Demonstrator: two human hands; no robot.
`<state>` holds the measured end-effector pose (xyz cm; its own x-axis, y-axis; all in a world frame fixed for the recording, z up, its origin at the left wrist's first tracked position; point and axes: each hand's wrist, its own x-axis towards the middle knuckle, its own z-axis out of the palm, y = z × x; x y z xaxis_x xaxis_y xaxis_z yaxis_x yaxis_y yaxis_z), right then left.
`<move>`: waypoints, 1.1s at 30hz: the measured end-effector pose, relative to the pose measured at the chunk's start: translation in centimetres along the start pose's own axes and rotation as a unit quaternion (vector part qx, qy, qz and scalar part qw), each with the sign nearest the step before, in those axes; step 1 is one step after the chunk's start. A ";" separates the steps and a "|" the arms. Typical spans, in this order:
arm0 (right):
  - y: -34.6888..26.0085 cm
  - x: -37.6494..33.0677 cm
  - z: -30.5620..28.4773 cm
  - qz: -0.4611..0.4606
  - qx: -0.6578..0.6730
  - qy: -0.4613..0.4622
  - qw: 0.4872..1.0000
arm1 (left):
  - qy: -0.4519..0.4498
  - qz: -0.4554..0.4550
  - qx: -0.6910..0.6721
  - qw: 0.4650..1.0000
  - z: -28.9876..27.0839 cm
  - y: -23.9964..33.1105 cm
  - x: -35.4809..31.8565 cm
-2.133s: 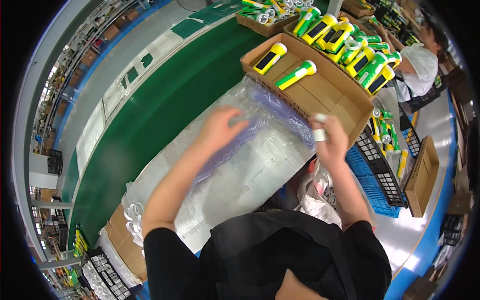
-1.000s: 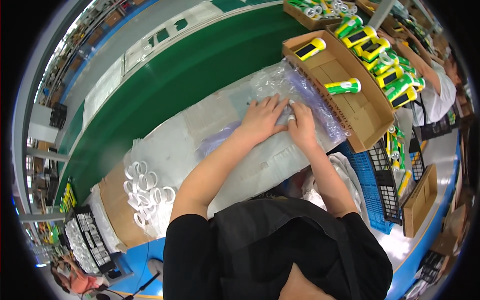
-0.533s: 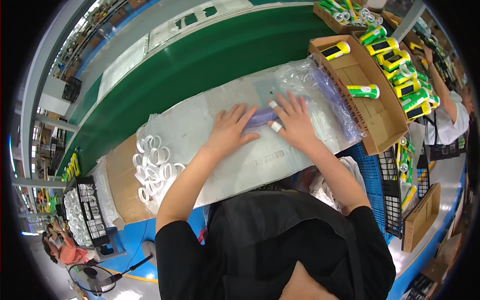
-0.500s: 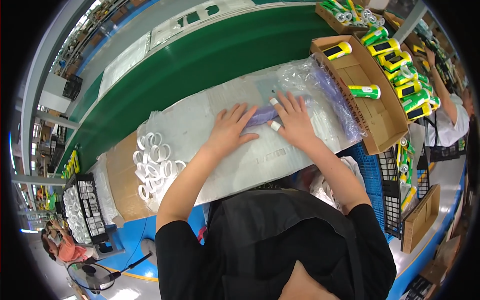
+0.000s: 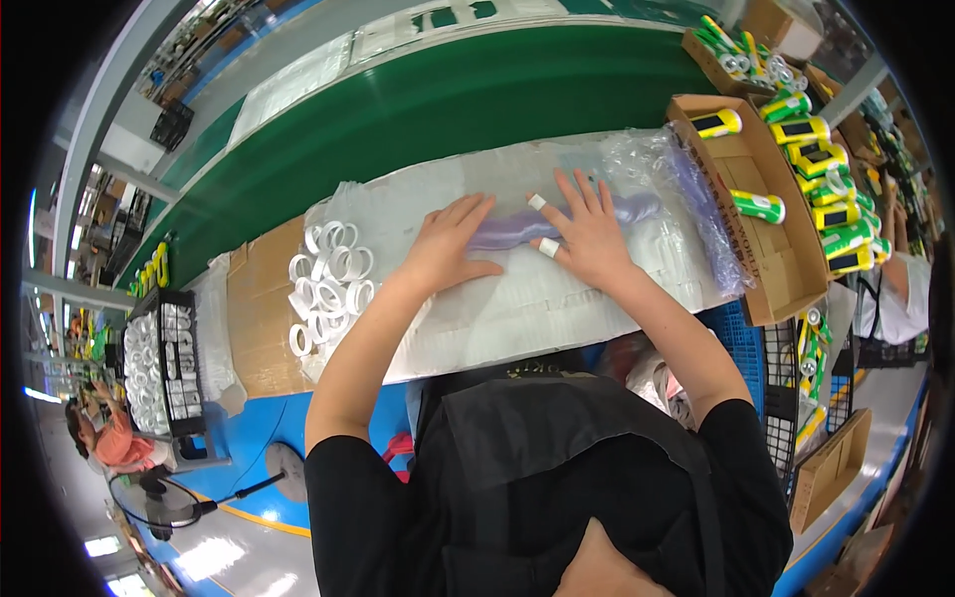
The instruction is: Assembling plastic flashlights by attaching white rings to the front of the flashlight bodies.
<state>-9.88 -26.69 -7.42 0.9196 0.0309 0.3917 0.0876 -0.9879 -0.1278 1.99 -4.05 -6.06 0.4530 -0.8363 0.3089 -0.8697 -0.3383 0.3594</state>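
A long strip of translucent purple plastic film lies across the clear-covered work board in front of me. My left hand rests flat at the strip's left end, fingers stretched out and thumb apart. Over the strip farther right, my right hand is spread wide, with white tape wrapped round its thumb and one finger. Neither hand grips anything. Beyond the right hand the film continues, a little crumpled. A pile of white rings sits on the board left of my left forearm.
More purple and clear film hangs along the board's right end. Beside it stands a cardboard box holding green-and-yellow flashlights, with several more heaped beyond. A green conveyor belt runs behind the board. At left stands a black crate of white rings.
My hands have moved slightly apart along the purple film, and more of the strip shows stretched out between and beyond them. The whole view has shifted a little.
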 end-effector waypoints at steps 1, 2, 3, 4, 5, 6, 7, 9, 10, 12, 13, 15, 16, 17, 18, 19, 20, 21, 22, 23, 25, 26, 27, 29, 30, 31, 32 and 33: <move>-0.2 0.3 0.2 -0.018 0.010 -0.011 1.000 | -0.025 -0.014 -0.017 0.999 -0.4 -0.6 -0.5; -0.4 0.4 0.2 -0.030 0.015 -0.012 0.999 | -0.050 -0.028 -0.033 0.998 -0.9 -1.2 -0.9; -0.7 0.7 0.1 -0.015 0.007 -0.038 0.999 | -0.042 -0.042 -0.026 0.998 -1.2 -1.8 -1.3; -1.0 0.9 0.1 -0.001 0.000 -0.064 0.998 | -0.030 -0.027 -0.051 0.998 -0.9 -2.2 -1.6; -1.4 1.4 0.1 -0.018 0.008 -0.063 0.998 | -0.016 -0.012 -0.073 0.997 -0.8 -2.6 -1.9; -1.8 1.7 0.0 -0.020 0.012 -0.040 0.999 | -0.005 -0.012 -0.079 0.997 -0.9 -2.7 -2.1; -2.4 2.2 0.2 -0.025 0.019 -0.016 0.999 | 0.008 -0.016 -0.081 0.997 -1.1 -2.9 -2.3; -2.9 2.4 1.2 -0.064 0.031 -0.038 0.997 | 0.008 0.003 -0.107 0.994 -1.1 -3.5 -2.5; -3.0 2.5 2.0 -0.083 0.028 -0.062 0.994 | 0.000 0.005 -0.117 0.993 -0.9 -3.5 -2.6; -3.2 2.2 2.3 -0.073 0.007 -0.083 0.994 | 0.025 0.001 -0.081 0.996 -1.7 -3.6 -3.5; -3.4 2.0 1.9 -0.068 0.026 -0.046 0.996 | 0.054 0.001 -0.037 0.998 -3.1 -3.1 -4.5; -3.5 1.7 1.0 -0.062 0.051 0.013 0.997 | 0.095 -0.032 0.008 0.995 -7.6 -3.4 -6.9; -3.6 1.5 0.8 -0.063 0.057 0.032 0.996 | 0.126 -0.045 0.030 0.991 -9.5 -3.8 -8.3; -3.8 1.3 0.1 -0.051 0.094 0.046 0.993 | 0.170 -0.064 0.087 0.980 -11.7 -4.6 -9.8; -4.3 1.1 -0.3 -0.037 0.132 0.056 0.989 | 0.202 -0.083 0.127 0.967 -14.3 -6.3 -12.1; -4.2 0.8 -0.2 -0.030 0.157 0.064 0.985 | 0.234 -0.101 0.165 0.953 -16.8 -8.2 -14.7; -4.1 0.7 -0.1 -0.020 0.179 0.070 0.981 | 0.281 -0.132 0.242 0.919 -18.8 -10.1 -17.5; -4.3 0.6 -0.4 -0.027 0.183 0.071 0.980 | 0.291 -0.200 0.275 0.894 -21.5 -11.1 -20.1; -4.8 0.5 -0.7 0.007 0.192 0.082 0.978 | 0.295 -0.256 0.318 0.864 -23.8 -13.0 -23.4; -5.4 1.0 -0.5 0.042 0.200 0.093 0.974 | 0.311 -0.287 0.355 0.834 -26.2 -15.0 -26.9; -5.5 2.8 0.9 0.034 0.208 0.114 0.971 | 0.250 -0.466 0.406 0.746 -30.5 -17.3 -33.0; -5.8 3.4 1.5 0.026 0.218 0.131 0.967 | 0.270 -0.497 0.409 0.716 -32.1 -20.2 -38.3; -7.1 4.5 1.8 0.035 0.211 0.134 0.968 | 0.251 -0.548 0.377 0.703 -33.4 -21.2 -41.6; -10.6 7.8 1.9 0.000 0.302 0.148 0.942 | 0.130 -0.659 0.301 0.677 -35.4 -22.3 -45.5; -12.6 9.2 2.2 0.003 0.302 0.149 0.942 | 0.132 -0.636 0.302 0.698 -35.2 -22.6 -48.2; -15.1 11.0 2.8 -0.024 0.312 0.131 0.941 | 0.138 -0.646 0.302 0.687 -34.6 -23.1 -49.2; -17.8 13.0 3.4 -0.055 0.325 0.111 0.938 | 0.146 -0.659 0.303 0.672 -34.5 -23.6 -49.9; -20.7 15.0 3.7 -0.097 0.339 0.089 0.932 | 0.137 -0.662 0.304 0.671 -34.9 -23.8 -50.2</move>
<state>3.46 -5.27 -2.26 0.7884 0.1135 0.6046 0.5228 -0.6417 -0.5612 6.77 61.00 0.61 0.8539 0.4545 0.2535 0.4503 -0.8895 0.0778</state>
